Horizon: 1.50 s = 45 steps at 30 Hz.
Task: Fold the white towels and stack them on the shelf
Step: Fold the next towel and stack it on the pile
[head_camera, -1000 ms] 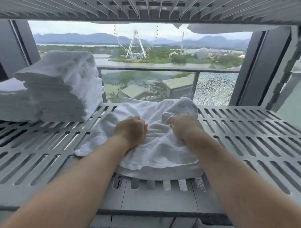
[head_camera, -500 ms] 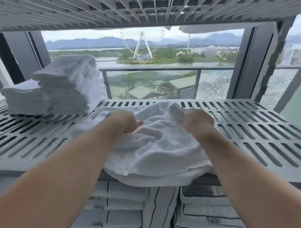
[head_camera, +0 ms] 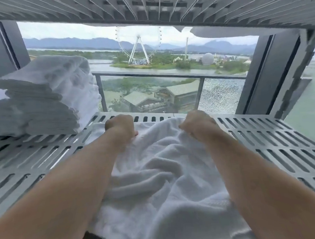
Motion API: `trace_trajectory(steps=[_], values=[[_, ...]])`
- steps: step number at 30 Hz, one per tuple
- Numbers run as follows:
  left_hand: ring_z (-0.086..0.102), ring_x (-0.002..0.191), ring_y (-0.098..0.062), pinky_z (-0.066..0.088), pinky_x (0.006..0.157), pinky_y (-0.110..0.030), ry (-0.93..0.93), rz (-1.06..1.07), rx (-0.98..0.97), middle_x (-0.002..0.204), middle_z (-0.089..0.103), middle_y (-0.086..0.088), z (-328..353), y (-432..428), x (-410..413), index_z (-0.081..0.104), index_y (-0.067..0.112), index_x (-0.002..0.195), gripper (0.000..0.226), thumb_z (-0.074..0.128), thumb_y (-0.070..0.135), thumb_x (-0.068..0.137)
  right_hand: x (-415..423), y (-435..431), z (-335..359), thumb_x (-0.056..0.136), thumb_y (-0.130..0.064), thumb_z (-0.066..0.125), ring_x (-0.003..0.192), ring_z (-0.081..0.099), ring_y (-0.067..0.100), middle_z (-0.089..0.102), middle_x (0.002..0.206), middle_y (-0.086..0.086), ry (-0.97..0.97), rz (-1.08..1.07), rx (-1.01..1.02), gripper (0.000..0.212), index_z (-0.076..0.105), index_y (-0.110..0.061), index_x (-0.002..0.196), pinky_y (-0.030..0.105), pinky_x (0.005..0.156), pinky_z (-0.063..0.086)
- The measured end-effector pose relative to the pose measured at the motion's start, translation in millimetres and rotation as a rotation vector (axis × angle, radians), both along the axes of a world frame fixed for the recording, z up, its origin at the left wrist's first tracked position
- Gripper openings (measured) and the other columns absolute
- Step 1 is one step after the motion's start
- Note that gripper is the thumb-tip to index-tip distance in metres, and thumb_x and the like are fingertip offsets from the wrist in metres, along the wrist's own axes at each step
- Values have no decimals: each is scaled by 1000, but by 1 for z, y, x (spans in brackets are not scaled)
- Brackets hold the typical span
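Note:
A rumpled white towel (head_camera: 165, 172) lies on the slotted grey shelf (head_camera: 272, 147), and its near end hangs over the front edge. My left hand (head_camera: 120, 128) grips the towel's far left part with curled fingers. My right hand (head_camera: 198, 125) grips its far right part the same way. Both fists are near the back of the shelf, a towel's width apart. A stack of folded white towels (head_camera: 45, 98) stands on the shelf at the back left.
Another slotted shelf (head_camera: 149, 7) sits close overhead. Behind the shelf is a window with a dark frame post (head_camera: 269, 74) on the right and a balcony railing (head_camera: 169, 75). Bare slotted shelf surface shows right of the towel.
Both hands have pushed forward towards the back of the shelf, dragging the towel's far edge with them. The towel is now stretched longer, and the view has moved closer.

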<state>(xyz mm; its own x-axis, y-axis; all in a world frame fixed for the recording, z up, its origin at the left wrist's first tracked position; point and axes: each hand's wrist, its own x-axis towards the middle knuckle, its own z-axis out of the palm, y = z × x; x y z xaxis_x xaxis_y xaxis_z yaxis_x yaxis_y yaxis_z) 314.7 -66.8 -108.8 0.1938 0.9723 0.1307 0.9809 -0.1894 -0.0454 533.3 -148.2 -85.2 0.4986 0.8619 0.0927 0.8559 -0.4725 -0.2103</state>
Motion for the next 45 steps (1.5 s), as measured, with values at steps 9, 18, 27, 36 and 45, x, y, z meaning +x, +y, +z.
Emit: trace_trajectory(steps=[9, 18, 27, 36, 45], values=[[63, 86, -28, 54, 71, -38, 155, -110, -22, 91, 62, -5, 5, 45, 14, 62, 16, 82, 12, 68, 7, 77, 0, 64, 5, 79, -13, 73, 111, 64, 30, 64, 111, 7, -121, -156, -186, 22, 66, -12, 100, 41, 86, 53], [42, 137, -34, 42, 106, -48, -63, -182, -162, 154, 40, -12, 0, 106, 27, 30, 14, 154, 58, 41, 40, 103, 3, 101, -13, 96, -37, 49, 124, 50, 36, 52, 136, 17, -155, 36, 23, 58, 33, -18, 148, 45, 97, 43], [38, 135, -38, 35, 110, -53, -44, -212, -272, 151, 38, -15, -23, 84, 57, 39, 20, 146, 64, 34, 58, 96, -3, 94, -48, 85, -14, 50, 113, 49, 34, 51, 126, 18, -369, 89, 136, 36, 66, -9, 117, 42, 94, 44], [36, 139, -32, 35, 107, -56, -75, -313, -217, 154, 38, -8, -29, 33, 83, 41, 25, 144, 50, 31, 49, 102, 33, 63, -54, 92, -11, 41, 147, -16, 48, -29, 159, 20, -37, -318, 63, 80, -3, -14, 159, 63, 117, 4], [60, 111, -28, 50, 86, -39, -106, -273, -24, 124, 63, -6, -25, -16, 95, 63, 20, 120, 34, 38, 34, 101, 41, 7, -56, 94, -20, 42, 106, 60, 29, 66, 116, 9, -27, 196, 93, 28, 68, -14, 106, 36, 91, 51]])
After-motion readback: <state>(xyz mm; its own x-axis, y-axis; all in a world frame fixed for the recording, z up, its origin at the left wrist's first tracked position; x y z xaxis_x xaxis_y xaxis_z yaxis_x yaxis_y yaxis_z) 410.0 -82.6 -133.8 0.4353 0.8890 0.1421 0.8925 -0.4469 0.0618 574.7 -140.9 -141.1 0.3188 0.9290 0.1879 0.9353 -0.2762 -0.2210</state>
